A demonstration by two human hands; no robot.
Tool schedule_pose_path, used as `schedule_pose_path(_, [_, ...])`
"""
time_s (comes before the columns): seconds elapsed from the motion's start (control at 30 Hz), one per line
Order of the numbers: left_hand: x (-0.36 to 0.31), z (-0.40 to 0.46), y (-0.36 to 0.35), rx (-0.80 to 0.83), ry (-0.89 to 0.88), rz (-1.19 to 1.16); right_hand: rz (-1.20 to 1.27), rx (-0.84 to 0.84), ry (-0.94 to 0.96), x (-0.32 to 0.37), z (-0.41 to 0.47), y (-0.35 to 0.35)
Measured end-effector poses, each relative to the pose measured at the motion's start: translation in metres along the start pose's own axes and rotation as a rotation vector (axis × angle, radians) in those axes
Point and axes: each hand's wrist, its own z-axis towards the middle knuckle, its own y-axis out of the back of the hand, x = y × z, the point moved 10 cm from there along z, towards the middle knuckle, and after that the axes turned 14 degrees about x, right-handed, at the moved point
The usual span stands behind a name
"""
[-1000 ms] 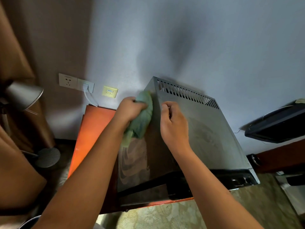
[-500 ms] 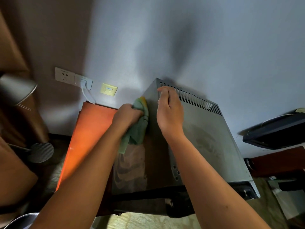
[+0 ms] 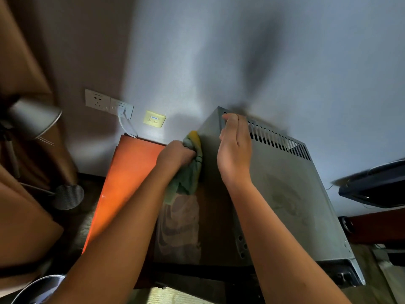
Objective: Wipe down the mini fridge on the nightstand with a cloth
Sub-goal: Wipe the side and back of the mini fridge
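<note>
Fingers of my left hand (image 3: 175, 155) were curled tight around the bunched green-and-yellow cloth (image 3: 190, 170), pressing it against the left side of the grey sheet-metal mini fridge (image 3: 282, 194), which sat on the orange wooden nightstand (image 3: 125, 183) against the wall. My right hand (image 3: 235, 150) rested on the fridge's top near its back corner, fingers pressed together, just beside the vent slots (image 3: 278, 140).

The mini fridge (image 3: 285, 194) is sitting on the nightstand (image 3: 129, 176), at its right part; the cloth (image 3: 188, 170) is lying against the fridge's left side, the left hand (image 3: 175, 155) beside it; the right hand (image 3: 235, 150) is resting on the fridge's top; wall sockets (image 3: 108, 103) are sitting behind the nightstand, a lamp (image 3: 32, 118) standing to their left
</note>
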Motion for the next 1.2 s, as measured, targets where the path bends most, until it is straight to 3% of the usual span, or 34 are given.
schedule_pose_path(0.07, [-0.02, -0.007, 0.011, -0.028, -0.092, -0.021, 0.0, 0.005, -0.007, -0.001, 0.001, 0.0])
schedule_pose_path(0.17, [-0.07, -0.02, 0.036, -0.115, -0.333, -0.273, -0.004, -0.001, -0.02, -0.002, 0.002, 0.001])
schedule_pose_path(0.23, [-0.092, -0.018, 0.042, -0.159, -0.399, -0.348, 0.0, -0.001, -0.016, -0.001, 0.002, 0.002])
schedule_pose_path(0.37, [-0.083, 0.008, 0.04, -0.154, -0.301, -0.316, -0.016, 0.009, -0.023, 0.001, 0.0, 0.001])
schedule_pose_path(0.53, [-0.026, 0.012, 0.018, -0.041, 0.033, 0.215, -0.006, 0.009, -0.029, 0.002, -0.002, 0.0])
schedule_pose_path(0.63, [-0.048, -0.011, 0.021, -0.095, -0.1, 0.311, -0.002, 0.007, -0.035, 0.001, 0.0, 0.0])
schedule_pose_path(0.77, [-0.1, -0.023, 0.053, -0.229, -0.308, 0.153, 0.0, -0.002, -0.049, -0.001, -0.001, 0.001])
schedule_pose_path(0.9, [-0.074, 0.019, 0.046, -0.207, -0.206, 0.041, -0.002, 0.001, -0.049, 0.0, -0.001, 0.001])
schedule_pose_path(1.07, [-0.013, 0.021, 0.011, -0.037, 0.034, 0.299, 0.021, 0.0, -0.05, -0.002, 0.0, 0.0])
schedule_pose_path(1.13, [-0.023, 0.004, 0.012, -0.059, -0.052, 0.286, 0.03, 0.0, -0.044, -0.002, 0.001, 0.0])
schedule_pose_path(1.2, [-0.044, -0.014, 0.023, -0.061, -0.205, 0.133, 0.023, 0.001, -0.045, -0.002, 0.002, 0.0])
